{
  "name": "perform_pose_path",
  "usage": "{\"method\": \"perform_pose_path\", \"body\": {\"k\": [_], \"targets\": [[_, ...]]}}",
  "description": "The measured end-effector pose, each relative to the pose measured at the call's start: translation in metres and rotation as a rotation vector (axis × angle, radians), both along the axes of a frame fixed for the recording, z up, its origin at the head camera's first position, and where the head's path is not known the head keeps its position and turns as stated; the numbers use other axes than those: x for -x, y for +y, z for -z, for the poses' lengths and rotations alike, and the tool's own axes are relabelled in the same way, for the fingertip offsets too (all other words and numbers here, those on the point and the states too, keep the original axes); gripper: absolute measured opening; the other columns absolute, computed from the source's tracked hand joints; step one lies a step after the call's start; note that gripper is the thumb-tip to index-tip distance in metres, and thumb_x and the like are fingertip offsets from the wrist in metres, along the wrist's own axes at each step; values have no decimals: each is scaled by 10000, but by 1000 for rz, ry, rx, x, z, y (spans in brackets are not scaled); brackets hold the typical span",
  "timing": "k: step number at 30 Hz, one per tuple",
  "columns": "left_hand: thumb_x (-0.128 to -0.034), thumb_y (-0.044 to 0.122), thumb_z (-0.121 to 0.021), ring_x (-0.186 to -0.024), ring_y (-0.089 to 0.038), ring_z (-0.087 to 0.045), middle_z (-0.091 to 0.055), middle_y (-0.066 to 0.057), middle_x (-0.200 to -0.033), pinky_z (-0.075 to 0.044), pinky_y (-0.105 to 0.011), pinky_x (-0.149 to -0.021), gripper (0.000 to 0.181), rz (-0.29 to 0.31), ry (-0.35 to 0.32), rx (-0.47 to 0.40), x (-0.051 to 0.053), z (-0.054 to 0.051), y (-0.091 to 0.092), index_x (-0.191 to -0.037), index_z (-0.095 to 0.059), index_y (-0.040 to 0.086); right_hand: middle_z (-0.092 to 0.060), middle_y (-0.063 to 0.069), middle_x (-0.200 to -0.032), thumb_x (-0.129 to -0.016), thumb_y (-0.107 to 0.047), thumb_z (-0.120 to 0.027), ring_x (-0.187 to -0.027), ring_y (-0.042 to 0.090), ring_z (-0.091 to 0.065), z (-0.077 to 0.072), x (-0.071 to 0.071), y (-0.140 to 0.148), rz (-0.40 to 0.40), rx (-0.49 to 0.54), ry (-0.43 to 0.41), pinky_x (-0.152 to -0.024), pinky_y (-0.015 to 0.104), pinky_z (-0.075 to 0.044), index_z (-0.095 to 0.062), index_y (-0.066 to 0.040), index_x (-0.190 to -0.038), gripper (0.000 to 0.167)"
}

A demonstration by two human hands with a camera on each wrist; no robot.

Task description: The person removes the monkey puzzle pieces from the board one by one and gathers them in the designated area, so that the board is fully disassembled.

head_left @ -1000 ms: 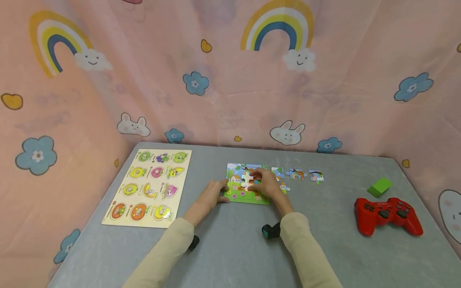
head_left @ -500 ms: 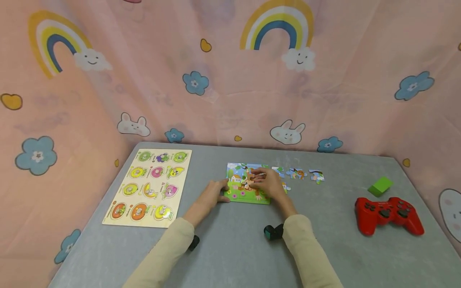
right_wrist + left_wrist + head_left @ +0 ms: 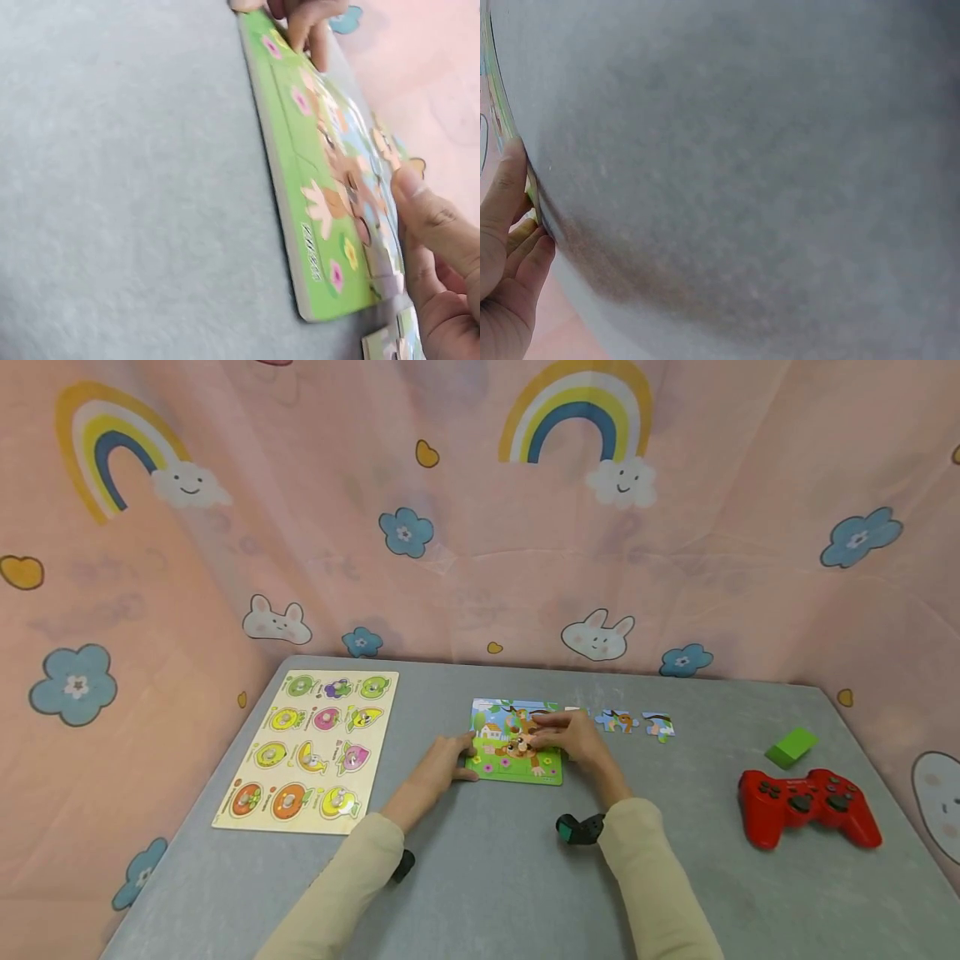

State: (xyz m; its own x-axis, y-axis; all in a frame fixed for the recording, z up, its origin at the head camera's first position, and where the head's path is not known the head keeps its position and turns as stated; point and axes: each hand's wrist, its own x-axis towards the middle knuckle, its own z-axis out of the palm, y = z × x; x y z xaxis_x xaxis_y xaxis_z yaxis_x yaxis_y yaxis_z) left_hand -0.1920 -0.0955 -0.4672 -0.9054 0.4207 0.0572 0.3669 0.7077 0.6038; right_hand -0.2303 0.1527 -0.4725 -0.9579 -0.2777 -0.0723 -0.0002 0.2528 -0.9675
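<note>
Grey table (image 3: 480, 877) is bearing several items. Cream fruit board (image 3: 307, 732) is lying at left. Puzzle board (image 3: 517, 776) is lying near middle, loose puzzle pieces (image 3: 618, 721) lying to its right, nearest ones partly hidden. Red game controller (image 3: 810, 808) is resting toward right edge, green block (image 3: 791, 747) sitting just behind it.

"Where are your hands?"
"My left hand (image 3: 441, 762) holds the puzzle (image 3: 491, 759) by its left edge; my right hand (image 3: 581, 739) arches over its right side, beside the brown animal (image 3: 519, 747)."
"Gripping a piece?"
"Can't tell from here!"
"And off to the right?"
"One loose piece (image 3: 618, 722), then a second piece (image 3: 659, 725) in a row with it, and farther right a green block (image 3: 791, 748), with a red controller (image 3: 810, 808) just on its near side."
"Left?"
"A fruit board (image 3: 309, 735) on the grey table (image 3: 480, 877), well apart from the puzzle. And at the far side, a pink curtain (image 3: 480, 585) with rainbows (image 3: 576, 397)!"
</note>
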Motion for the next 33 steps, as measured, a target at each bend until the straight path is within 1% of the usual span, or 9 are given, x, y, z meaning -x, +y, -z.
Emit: {"method": "perform_pose_path", "body": {"k": [2, 6, 9, 11, 13, 19, 26, 31, 33], "targets": [[-697, 94, -813, -1027, -303, -645, -700, -170, -1003, -511, -396, -906, 640, -3, 2, -4, 0, 0, 0, -1232, -552, -142, -640, 281, -1120, -807, 31, -727, -811, 105, -700, 0, 0, 4, -5, 10, -23, -765, 264, -568, -595, 130, -1197, 424], [-695, 80, -817, -1073, -321, -626, -663, -209, -1128, -503, -395, -922, 479, -12, 1, -8, 1, 0, 1, -1096, -634, -107, -614, 296, -1162, -815, 42, -713, -822, 95, -697, 1, -1, 14, -10, 32, -50, -804, 288, -563, -581, 143, -1203, 422], [-694, 77, -817, -1102, -332, -610, -641, -220, -1175, -495, -398, -938, 422, -15, 0, -6, 1, 0, 1, -1045, -653, -89, -610, 307, -1162, -824, 30, -710, -827, 83, -692, 2, -2, 24, -19, 23, -46, -805, 301, -564, -572, 154, -1206, 425], [-696, 77, -816, -1101, -330, -611, -655, -212, -1145, -494, -399, -941, 447, -21, -10, -5, 1, 0, 2, -1074, -647, -91, -603, 312, -1170, -826, 25, -710, -825, 72, -689, 3, -3, 30, -23, 13, -45, -797, 294, -566, -570, 153, -1210, 429], [-700, 81, -813, -1089, -322, -616, -675, -197, -1092, -495, -398, -940, 496, -26, -19, 0, 1, -1, 2, -1126, -631, -97, -583, 322, -1197, -835, 16, -704, -844, 58, -682, 3, -4, 37, -46, 6, -31, -797, 281, -564, -553, 156, -1227, 442], [-714, 88, -804, -1095, -317, -614, -683, -183, -1072, -486, -395, -956, 542, -35, -38, 4, 0, -2, 3, -1181, -604, -102, -561, 353, -1199, -830, 31, -702, -850, 23, -668, 4, -7, 56, -62, 8, 7, -771, 215, -555, -542, 184, -1212, 442], [-721, 93, -801, -1094, -314, -613, -683, -178, -1074, -479, -399, -965, 576, -35, -40, 3, 0, -2, 2, -1213, -581, -112, -549, 360, -1214, -838, 44, -687, -867, 53, -677, 1, -13, 74, -54, -4, -1, -766, 238, -564, -543, 180, -1217, 428], [-722, 88, -800, -1059, -301, -627, -691, -164, -1032, -490, -402, -946, 637, -32, -44, -4, -1, -3, 1, -1260, -536, -130, -538, 372, -1217, -834, 78, -674, -861, 44, -675, 0, -17, 83, -41, 2, 21, -752, 250, -570, -538, 194, -1207, 413], [-721, 90, -801, -1048, -297, -631, -692, -161, -1026, -495, -402, -937, 638, -27, -36, 0, -1, -3, 1, -1257, -537, -132, -547, 363, -1210, -823, 67, -690, -855, 28, -669, 0, -17, 87, -31, -17, 33, -746, 244, -570, -547, 188, -1200, 421]]}}
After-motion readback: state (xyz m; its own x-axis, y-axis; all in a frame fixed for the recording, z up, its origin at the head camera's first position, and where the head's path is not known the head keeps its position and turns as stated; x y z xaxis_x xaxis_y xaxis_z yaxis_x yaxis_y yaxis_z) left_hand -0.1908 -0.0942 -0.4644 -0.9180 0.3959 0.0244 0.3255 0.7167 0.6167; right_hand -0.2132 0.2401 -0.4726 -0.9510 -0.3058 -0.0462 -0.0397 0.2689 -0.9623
